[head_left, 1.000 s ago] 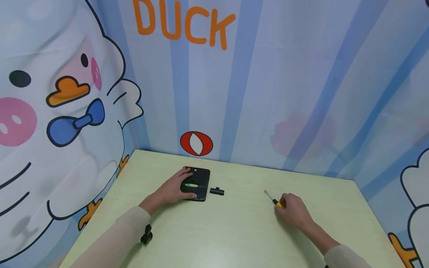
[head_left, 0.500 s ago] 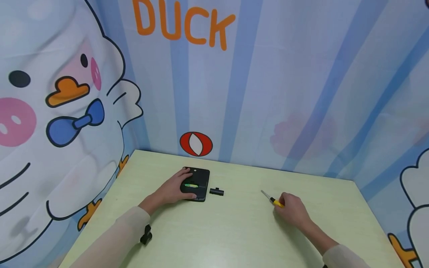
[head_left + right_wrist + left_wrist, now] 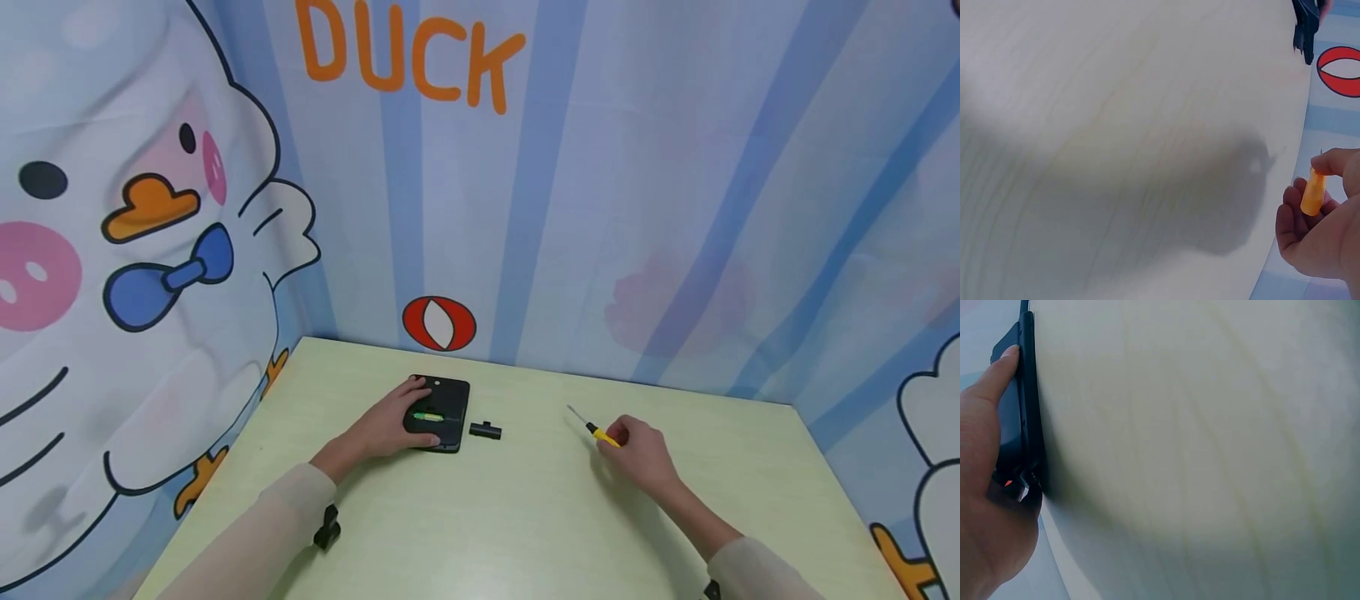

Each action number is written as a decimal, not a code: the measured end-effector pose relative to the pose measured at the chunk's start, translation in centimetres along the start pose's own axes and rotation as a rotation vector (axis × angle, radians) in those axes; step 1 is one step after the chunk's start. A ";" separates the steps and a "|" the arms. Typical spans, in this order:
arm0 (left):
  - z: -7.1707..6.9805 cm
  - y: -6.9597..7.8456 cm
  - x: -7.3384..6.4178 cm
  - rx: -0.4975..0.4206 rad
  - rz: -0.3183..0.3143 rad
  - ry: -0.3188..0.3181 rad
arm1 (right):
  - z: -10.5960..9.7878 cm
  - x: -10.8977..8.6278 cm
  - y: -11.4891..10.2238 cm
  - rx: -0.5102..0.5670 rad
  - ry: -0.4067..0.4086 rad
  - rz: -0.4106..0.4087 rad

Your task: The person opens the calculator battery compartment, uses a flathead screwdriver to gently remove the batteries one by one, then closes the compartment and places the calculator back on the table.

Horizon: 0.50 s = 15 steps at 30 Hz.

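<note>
My left hand [image 3: 382, 427] grips a flat black device [image 3: 454, 402] on the table, its thumb by the near edge and fingers over the far part. A green and yellow cylinder [image 3: 428, 417], like a battery, lies in the device's face. The left wrist view shows the thumb against the side of the device [image 3: 1030, 406]. Just right of it lies a small black cover [image 3: 486, 430] with a tab. My right hand [image 3: 643, 457] pinches a yellow-handled screwdriver [image 3: 602, 434] above the table, its metal shaft pointing away and to the left. Its yellow handle [image 3: 1314, 195] shows in the right wrist view.
The pale table [image 3: 510, 517] meets a blue striped curtain [image 3: 570, 208] with duck drawings along its back edge. A large printed duck [image 3: 172, 375] covers the left side.
My right hand has moved left and slightly away from me, lifting the screwdriver closer to the cover. The left hand, device and cover have stayed in place.
</note>
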<state>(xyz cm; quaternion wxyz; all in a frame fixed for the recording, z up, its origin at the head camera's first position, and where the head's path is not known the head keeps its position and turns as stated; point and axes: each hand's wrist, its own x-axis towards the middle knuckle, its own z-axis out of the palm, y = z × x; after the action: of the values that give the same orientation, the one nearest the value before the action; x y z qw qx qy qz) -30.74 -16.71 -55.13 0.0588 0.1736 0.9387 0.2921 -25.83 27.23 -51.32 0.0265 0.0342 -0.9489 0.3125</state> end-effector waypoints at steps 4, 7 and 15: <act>0.0 -0.1 0.0 0.003 0.004 0.003 | 0.1 0.1 -0.8 0.059 0.013 0.000; 0.0 -0.1 0.0 0.005 0.005 0.004 | 0.3 0.3 -1.3 0.092 0.024 -0.004; 0.1 -0.3 0.0 0.000 0.003 0.001 | 0.9 0.8 -2.8 0.168 0.043 0.011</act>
<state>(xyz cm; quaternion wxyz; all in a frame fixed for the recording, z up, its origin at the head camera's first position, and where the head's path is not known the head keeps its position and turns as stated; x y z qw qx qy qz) -30.80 -16.83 -55.38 0.0578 0.1747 0.9385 0.2922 -26.41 24.42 -50.34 0.0419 0.0242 -0.9188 0.3918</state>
